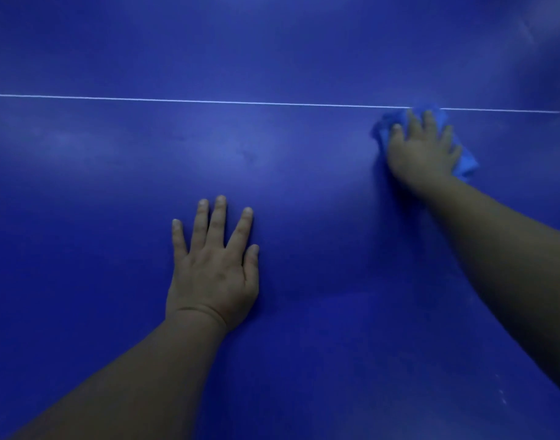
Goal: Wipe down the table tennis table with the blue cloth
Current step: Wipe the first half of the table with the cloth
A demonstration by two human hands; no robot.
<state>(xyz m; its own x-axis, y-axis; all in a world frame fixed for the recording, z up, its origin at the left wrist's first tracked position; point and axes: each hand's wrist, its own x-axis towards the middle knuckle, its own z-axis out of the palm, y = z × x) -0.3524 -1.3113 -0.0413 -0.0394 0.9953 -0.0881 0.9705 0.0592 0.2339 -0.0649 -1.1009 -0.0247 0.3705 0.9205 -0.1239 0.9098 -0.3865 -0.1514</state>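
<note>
**Pressing of the blue cloth onto the counter at the white line**

The blue cloth (468, 165) is pressed flat onto the dark blue counter (272, 42) by the right hand (423, 150), far out to the right. The fingers of that hand are laid spread and nearly straight over the bunched cloth. No pinch or curl round it can be made out, though the picture is blurred there. Cloth is seen bulging out on both sides of the hand. Its far edge is laid across the thin white line (208, 101) that is drawn from left to right over the surface, and a short stretch of the line is hidden by it.

The left hand (213, 268) is laid palm down on the bare counter, nearer the body and well apart from the cloth. Its fingers are held straight and fanned, and nothing is held in it. Both forearms are seen bare.
</note>
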